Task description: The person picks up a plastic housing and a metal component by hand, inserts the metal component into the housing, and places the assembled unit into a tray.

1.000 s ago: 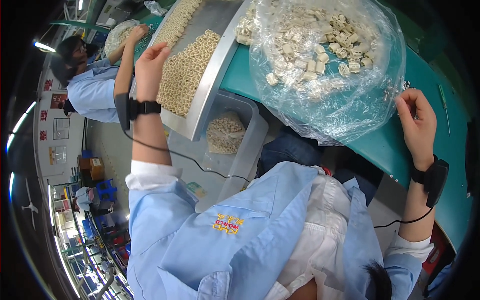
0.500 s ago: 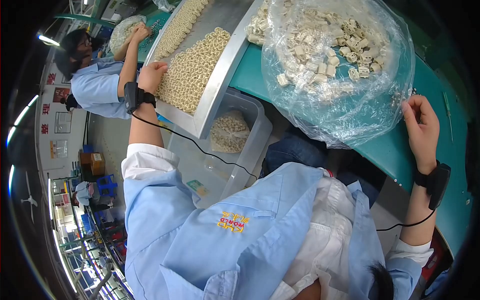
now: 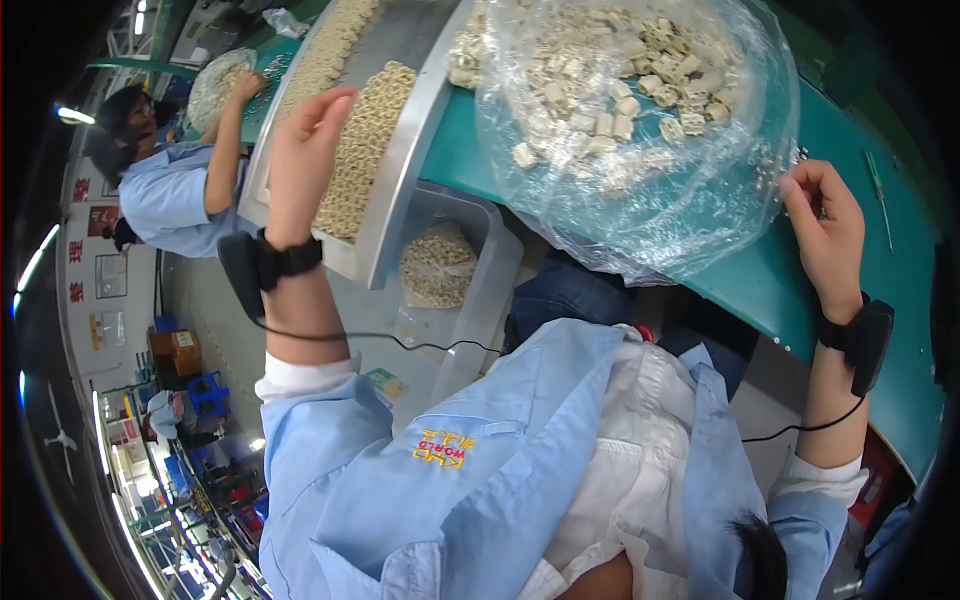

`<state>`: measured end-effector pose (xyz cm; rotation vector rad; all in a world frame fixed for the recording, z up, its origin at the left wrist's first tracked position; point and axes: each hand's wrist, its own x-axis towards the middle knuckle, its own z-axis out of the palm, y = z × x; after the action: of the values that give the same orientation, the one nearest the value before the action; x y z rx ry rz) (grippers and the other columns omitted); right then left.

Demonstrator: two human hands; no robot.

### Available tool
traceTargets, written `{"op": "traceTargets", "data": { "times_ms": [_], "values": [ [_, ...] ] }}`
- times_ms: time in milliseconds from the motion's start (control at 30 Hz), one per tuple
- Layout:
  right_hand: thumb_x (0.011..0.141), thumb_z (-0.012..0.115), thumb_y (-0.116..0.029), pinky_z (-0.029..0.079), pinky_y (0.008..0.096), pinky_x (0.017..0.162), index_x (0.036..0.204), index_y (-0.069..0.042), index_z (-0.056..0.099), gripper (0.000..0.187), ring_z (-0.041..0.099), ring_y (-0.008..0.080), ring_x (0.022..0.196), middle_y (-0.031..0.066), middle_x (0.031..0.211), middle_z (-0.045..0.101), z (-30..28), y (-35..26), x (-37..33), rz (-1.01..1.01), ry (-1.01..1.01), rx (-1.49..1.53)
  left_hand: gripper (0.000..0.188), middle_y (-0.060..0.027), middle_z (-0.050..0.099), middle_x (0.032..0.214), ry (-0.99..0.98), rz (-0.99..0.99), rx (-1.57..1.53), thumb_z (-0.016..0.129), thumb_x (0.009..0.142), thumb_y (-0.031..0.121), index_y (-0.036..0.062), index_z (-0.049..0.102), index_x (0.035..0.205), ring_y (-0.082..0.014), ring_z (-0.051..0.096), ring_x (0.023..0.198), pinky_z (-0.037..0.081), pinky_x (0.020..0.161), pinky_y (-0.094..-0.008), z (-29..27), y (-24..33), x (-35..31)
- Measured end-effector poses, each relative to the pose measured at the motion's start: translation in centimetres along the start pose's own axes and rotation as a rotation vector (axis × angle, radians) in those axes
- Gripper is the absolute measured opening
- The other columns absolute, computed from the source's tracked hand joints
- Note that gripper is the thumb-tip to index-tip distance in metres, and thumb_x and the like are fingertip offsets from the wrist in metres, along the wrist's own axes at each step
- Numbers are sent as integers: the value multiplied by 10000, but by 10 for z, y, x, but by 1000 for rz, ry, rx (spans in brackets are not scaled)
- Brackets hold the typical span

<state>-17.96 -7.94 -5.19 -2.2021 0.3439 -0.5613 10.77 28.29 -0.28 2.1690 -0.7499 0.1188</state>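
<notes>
My left hand is raised over the metal tray, its fingers bent and drawn toward the thumb; whatever may be between the tips is hidden. Beneath and beside it, small cream ring-shaped parts fill the tray in close rows. On the green table, a clear plastic bag lies spread open, with many short cream plastic pieces in it. At the bag's right edge my right hand has thumb and forefinger curled together, next to tiny shiny metal bits. What it pinches is too small to make out.
A green-handled screwdriver lies on the table at the right. Below the tray stands a translucent bin holding a tied bag of cream parts. Cords run from both wrist straps. A co-worker works at the far left.
My left hand has lifted from the tray's left part and moved right across it. My right hand stays by the bag's edge. The whole view has shifted slightly.
</notes>
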Motion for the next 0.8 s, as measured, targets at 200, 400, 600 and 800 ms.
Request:
{"op": "traceTargets", "data": {
  "times_ms": [200, 400, 600, 800],
  "values": [
    [833, 560, -83, 339, 139, 588, 864, -13, 538, 79, 416, 13, 654, -47, 740, 490, 0, 7, 1, -1, 75, 49, 163, -103, 609, 850, -164, 508, -36, 615, 749, 124, 47, 624, 893, -265, 573, 812, 442, 713, -323, 120, 105, -36],
    [829, 573, -102, 334, 139, 558, 855, -17, 544, 94, 409, 6, 619, -58, 712, 487, -1, 12, 6, 12, 123, 15, 135, -114, 589, 786, -140, 676, 89, 613, 726, 121, 42, 614, 836, -301, 557, 778, 439, 695, -392, 186, 119, -16],
    [822, 587, -123, 325, 145, 542, 841, -26, 550, 105, 401, 9, 609, -61, 694, 474, -5, 15, 5, -17, 158, -4, 143, -121, 584, 798, -272, 603, 149, 594, 737, 95, 44, 607, 870, -297, 559, 791, 442, 701, -383, 196, 118, -15],
    [806, 599, -135, 338, 177, 518, 811, -22, 553, 122, 406, 30, 588, -38, 652, 467, -2, 18, 2, -13, 139, 7, 158, -122, 544, 861, -240, 410, -166, 582, 771, 102, 37, 588, 915, -264, 548, 732, 441, 657, -315, 197, 120, -26]
  ]
}}
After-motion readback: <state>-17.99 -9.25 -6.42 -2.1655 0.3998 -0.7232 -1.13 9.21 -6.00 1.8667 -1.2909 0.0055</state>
